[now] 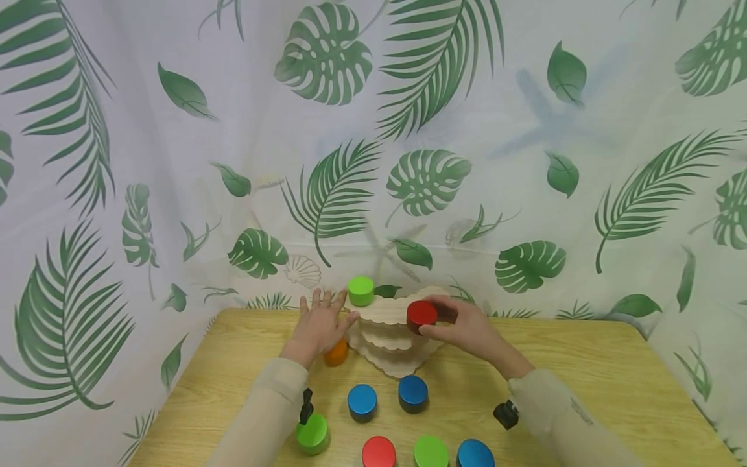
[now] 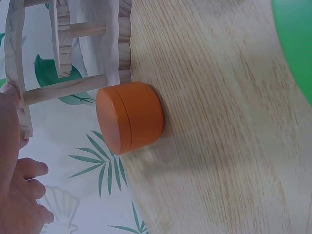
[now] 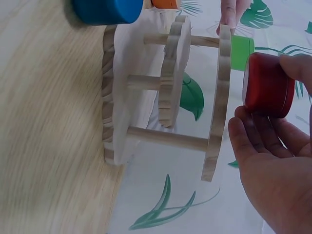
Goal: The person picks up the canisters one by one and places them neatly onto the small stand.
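Right hand (image 1: 467, 327): grasping. The thumb and fingers are curled round the sides of a red tin (image 1: 421, 314), which is held upright over the right part of the top tier of a wooden stand (image 1: 397, 363).

Left hand (image 1: 320, 324): released, fingers spread and extended, nothing in the grasp; the thumb side touches the left corner of the stand's top tier.

Comparison of views: the right wrist view shows a narrow gap between the red tin's underside and the top tier; the head view does not make this gap plain. The left wrist view shows the whole orange tin (image 2: 129, 118) and its lid seam, standing on the table (image 1: 572, 376) just beside the stand's left side; from the head it is partly covered by the left hand. Only the head view takes in the row at the table's near edge: a second red tin (image 1: 379, 452), a green tin (image 1: 431, 452) and a blue tin (image 1: 475, 454).

Condition: the red tin is short and cylindrical, with a glossy flat lid, darker sides and a seam near the lid. The stand is pale, unpainted wood with scalloped edges, its tiers joined by round dowels. It stands toward the table's far edge, with a lime tin (image 1: 361, 292) upright on the top tier's left corner.
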The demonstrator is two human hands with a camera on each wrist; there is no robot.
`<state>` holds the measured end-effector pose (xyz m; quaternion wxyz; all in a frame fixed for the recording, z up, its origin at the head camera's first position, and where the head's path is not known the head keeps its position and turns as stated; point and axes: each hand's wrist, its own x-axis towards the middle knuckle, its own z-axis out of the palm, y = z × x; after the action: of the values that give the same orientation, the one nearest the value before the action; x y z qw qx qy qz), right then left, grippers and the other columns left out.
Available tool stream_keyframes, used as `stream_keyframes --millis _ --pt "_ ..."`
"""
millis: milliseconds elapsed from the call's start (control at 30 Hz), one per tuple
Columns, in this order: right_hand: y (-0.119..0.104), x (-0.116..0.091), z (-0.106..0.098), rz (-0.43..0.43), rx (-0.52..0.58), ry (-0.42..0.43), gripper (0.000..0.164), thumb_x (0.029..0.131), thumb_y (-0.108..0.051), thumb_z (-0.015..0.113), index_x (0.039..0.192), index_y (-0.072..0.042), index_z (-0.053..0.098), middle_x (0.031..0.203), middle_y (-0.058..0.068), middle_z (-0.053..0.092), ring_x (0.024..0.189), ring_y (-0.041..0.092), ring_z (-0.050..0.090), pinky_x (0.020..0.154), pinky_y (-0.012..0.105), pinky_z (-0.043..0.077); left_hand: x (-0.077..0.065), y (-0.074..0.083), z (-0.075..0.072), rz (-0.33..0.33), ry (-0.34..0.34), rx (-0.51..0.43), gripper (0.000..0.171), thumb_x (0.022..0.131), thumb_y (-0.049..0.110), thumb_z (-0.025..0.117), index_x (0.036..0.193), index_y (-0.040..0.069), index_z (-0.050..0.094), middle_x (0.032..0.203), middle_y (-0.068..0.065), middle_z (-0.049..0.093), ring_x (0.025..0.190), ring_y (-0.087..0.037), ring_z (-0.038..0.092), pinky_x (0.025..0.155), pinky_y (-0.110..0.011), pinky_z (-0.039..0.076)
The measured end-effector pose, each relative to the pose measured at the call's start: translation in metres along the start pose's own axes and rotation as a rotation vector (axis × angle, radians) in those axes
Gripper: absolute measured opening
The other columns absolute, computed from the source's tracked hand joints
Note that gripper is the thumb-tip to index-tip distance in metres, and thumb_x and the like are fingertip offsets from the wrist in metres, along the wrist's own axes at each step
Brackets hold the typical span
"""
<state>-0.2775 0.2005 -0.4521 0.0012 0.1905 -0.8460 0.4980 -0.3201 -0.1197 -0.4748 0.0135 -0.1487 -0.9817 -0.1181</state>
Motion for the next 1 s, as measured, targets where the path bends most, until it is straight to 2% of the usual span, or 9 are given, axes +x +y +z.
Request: stream_keyframes --millis 233,467,733,1000 --pt "-0.007 0.016 0.009 0.004 -0.014 -0.003 0.054 0.089 -0.026 0.086 0.137 -0.011 0.067 0.128 0.009 0.072 0.112 0.022 0.07 0.093 0.028 0.057 -0.001 0.001 -0.002 0.002 0.011 -0.006 0.076 0.11 0.061 0.036 0.167 0.011 0.031 0.169 -0.027 0.032 0.16 -0.051 0.019 0.126 -0.074 0.013" --pt "-0.011 0.029 0.017 0.021 -0.027 0.008 0.054 0.09 -0.026 0.085 0.137 -0.007 0.067 0.125 0.013 0.074 0.108 0.024 0.069 0.093 0.036 0.057 0.001 0.0 0.0 0.004 0.01 -0.002 0.076 0.11 0.061 0.036 0.167 0.011 0.031 0.169 -0.027 0.031 0.16 -0.05 0.019 0.126 -0.073 0.012" --pt "-0.01 0.043 0.026 0.054 -0.009 0.023 0.053 0.091 -0.023 0.083 0.138 -0.005 0.067 0.124 0.015 0.074 0.106 0.024 0.071 0.09 0.03 0.057 0.0 0.001 0.0 0.013 0.005 -0.011 0.076 0.11 0.06 0.037 0.167 0.009 0.031 0.17 -0.026 0.032 0.161 -0.049 0.019 0.127 -0.073 0.012" --pt "-0.012 0.054 0.032 0.054 -0.017 0.043 0.052 0.091 -0.021 0.082 0.137 -0.003 0.067 0.124 0.018 0.074 0.106 0.027 0.072 0.089 0.032 0.058 0.002 0.002 0.002 0.004 0.004 -0.016 0.076 0.111 0.059 0.033 0.167 0.008 0.03 0.17 -0.025 0.031 0.161 -0.048 0.019 0.128 -0.07 0.011"
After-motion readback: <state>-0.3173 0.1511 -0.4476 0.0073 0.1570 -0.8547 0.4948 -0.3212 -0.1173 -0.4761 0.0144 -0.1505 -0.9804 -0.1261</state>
